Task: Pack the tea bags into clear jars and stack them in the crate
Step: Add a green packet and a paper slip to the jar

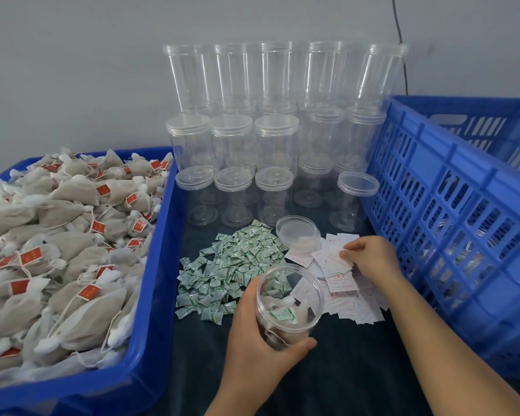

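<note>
Clear plastic makes up the open round jar (288, 307) that the left hand (258, 334) wraps around its side, near the table's front edge. Soft tea bags and one small green packet sit inside it. The jar looks light, stiff and a bit slippery, so holding it around the middle seems best. The right hand (370, 259) pinches one white paper slip (333, 256) from the pile. One loose clear lid (297, 232) lies just behind. Two blue bins show: one tub of tea bags (57, 235) and one slotted crate (463, 220). Empty jars (252, 130) are too many to count.
</note>
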Demonstrator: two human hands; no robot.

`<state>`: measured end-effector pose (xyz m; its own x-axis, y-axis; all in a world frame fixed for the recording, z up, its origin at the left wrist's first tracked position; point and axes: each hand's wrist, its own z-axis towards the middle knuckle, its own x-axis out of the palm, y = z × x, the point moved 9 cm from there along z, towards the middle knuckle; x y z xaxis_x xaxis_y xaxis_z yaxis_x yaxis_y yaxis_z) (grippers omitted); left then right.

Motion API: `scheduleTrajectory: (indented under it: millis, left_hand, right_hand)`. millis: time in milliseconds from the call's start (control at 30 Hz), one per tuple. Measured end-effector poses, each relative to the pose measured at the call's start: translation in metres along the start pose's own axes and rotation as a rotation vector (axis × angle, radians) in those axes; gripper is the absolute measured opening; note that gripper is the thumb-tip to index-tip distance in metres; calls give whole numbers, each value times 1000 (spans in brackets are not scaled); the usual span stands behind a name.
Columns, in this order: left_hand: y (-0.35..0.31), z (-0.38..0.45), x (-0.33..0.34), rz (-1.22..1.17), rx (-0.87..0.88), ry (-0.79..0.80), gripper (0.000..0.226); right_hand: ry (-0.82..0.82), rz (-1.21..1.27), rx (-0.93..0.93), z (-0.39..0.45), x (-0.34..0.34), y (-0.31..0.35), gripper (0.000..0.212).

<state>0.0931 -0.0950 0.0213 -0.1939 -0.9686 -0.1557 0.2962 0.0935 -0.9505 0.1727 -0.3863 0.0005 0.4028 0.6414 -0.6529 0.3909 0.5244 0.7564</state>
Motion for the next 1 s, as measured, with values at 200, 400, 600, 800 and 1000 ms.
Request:
scheduleTrajectory:
  millis: [200,400,600,800,1000]
  left_hand:
    - [3,0,-2,-7,-8,-11,96]
    - [2,0,-1,-26,-6,-21,93]
    - [6,-1,-3,-56,-30,-28,93]
    - [17,-4,-5,-41,-66,-35,100]
    - [13,-2,-3,-23,-55,-15,97]
  right_hand:
    - [8,-49,-27,-2,0,0,8]
    - [48,-34,-6,-3,-5,4,15]
    - [31,83,-178,-18,-38,58,2]
    - [357,282,-326,-87,-38,140,14]
    - [646,181,-354,-138,19,141,9]
